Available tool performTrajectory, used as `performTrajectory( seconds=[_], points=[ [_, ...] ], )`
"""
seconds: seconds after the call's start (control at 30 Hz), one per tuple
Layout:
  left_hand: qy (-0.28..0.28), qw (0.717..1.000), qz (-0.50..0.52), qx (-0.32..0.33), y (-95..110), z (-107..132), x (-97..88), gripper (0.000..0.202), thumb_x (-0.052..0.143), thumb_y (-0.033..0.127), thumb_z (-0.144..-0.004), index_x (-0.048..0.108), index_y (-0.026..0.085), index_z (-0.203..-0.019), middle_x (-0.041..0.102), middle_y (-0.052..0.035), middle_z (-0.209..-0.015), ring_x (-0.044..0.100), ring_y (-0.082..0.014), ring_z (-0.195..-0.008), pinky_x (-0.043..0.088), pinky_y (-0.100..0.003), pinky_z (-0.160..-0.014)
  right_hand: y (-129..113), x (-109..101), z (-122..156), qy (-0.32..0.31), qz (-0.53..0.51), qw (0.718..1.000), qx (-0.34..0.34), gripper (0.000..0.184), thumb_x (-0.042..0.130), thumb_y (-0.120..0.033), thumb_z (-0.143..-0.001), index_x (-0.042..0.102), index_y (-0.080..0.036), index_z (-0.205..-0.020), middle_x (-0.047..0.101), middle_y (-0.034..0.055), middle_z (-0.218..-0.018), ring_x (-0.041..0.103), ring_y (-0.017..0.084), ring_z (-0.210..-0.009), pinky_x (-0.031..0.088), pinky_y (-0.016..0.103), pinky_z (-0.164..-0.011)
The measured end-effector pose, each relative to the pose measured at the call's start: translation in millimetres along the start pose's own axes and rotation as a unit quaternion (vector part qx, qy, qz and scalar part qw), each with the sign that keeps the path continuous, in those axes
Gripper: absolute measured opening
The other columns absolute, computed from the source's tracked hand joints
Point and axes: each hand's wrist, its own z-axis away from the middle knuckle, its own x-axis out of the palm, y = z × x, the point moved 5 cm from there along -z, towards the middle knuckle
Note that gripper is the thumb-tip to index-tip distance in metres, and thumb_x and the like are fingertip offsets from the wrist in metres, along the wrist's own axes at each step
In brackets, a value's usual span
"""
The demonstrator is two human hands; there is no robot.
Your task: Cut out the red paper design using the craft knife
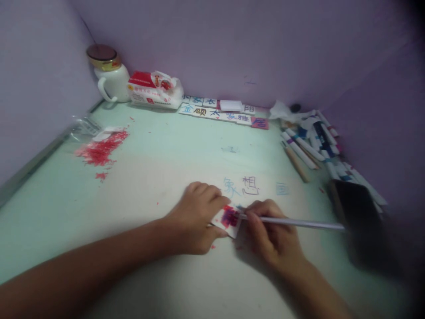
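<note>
Right hand (270,235): fingers closed in a writing grip round a thin grey pen (299,222). Its tip meets the small white tile (228,219) at the tile's right edge; the shaft runs out rightward, low over the table. The heel of the hand seems to rest on the surface, likely for steadiness.

Left hand (197,219): fingers curled, tips pressed on the tile's left side and top, pinning it flat. The tile lies near mid-table between the two hands, face up, with a red and purple patch on it. Holding it down looks meant to stop it sliding under the pen.

Just beyond the tile, characters are written on the table (159,168) itself in blue and dark ink.

Farther out: a row of lettered tiles (219,111) along the back wall. Back left, a white mug (111,75) with a lid, and a red-and-white packet (152,91) beside it. Left side, a spill of red bits (99,150) by a clear bag (83,126). Right side, a heap of markers (312,141) against the wall, and a dark blurred object (358,217) near the pen's far end.

Room: open surface left of and ahead of the hands. The right is tight; the pen's end nearly reaches the dark object. Walls close three sides.
</note>
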Motion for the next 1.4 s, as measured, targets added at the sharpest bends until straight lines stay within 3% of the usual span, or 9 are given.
performTrajectory(
  seconds=[0.37,1.13,1.23,1.4],
  points=[
    [-0.044,0.999,-0.007,-0.009,2.2,-3.3,-3.9,0.036,0.064,0.032,-0.079,0.057,0.014,-0.109,0.057,-0.0109,-0.1,0.05,-0.0261,-0.093,0.036,-0.044,-0.087,-2.0,-2.5,-2.0,-0.016,0.005,1.0,-0.006,0.014,0.047,-0.01,-0.089,0.047,-0.023,-0.084,0.054,-0.0028,-0.066,0.052,0.01,-0.051,0.042,0.022,-0.046],
    [-0.04,0.999,0.004,-0.014,2.4,-3.3,-4.9,0.033,0.062,0.031,-0.08,0.057,0.014,-0.108,0.058,-0.0114,-0.101,0.051,-0.027,-0.095,0.037,-0.045,-0.088,-3.3,-4.2,-2.8,-0.017,0.034,0.999,0.003,0.013,0.047,-0.014,-0.09,0.048,-0.022,-0.079,0.053,-0.0034,-0.058,0.05,0.01,-0.046,0.039,0.022,-0.043],
    [-0.036,0.999,0.007,-0.016,2.0,-3.2,-4.5,0.033,0.062,0.031,-0.08,0.057,0.015,-0.108,0.058,-0.0109,-0.1,0.051,-0.027,-0.094,0.037,-0.046,-0.088,0.0,-4.2,-1.2,0.001,0.028,0.999,0.023,0.014,0.048,-0.015,-0.089,0.051,-0.021,-0.077,0.055,-0.0022,-0.06,0.05,0.011,-0.048,0.039,0.023,-0.044],
    [-0.021,1.0,0.014,-0.015,1.8,-3.5,-4.7,0.034,0.065,0.03,-0.077,0.057,0.016,-0.107,0.059,-0.0112,-0.1,0.052,-0.0274,-0.094,0.037,-0.045,-0.088,9.0,-1.9,1.5,0.047,-0.011,0.993,0.112,0.022,0.049,-0.024,-0.091,0.052,-0.021,-0.07,0.047,-0.0042,-0.056,0.043,0.01,-0.046,0.033,0.023,-0.042]
  ],
)
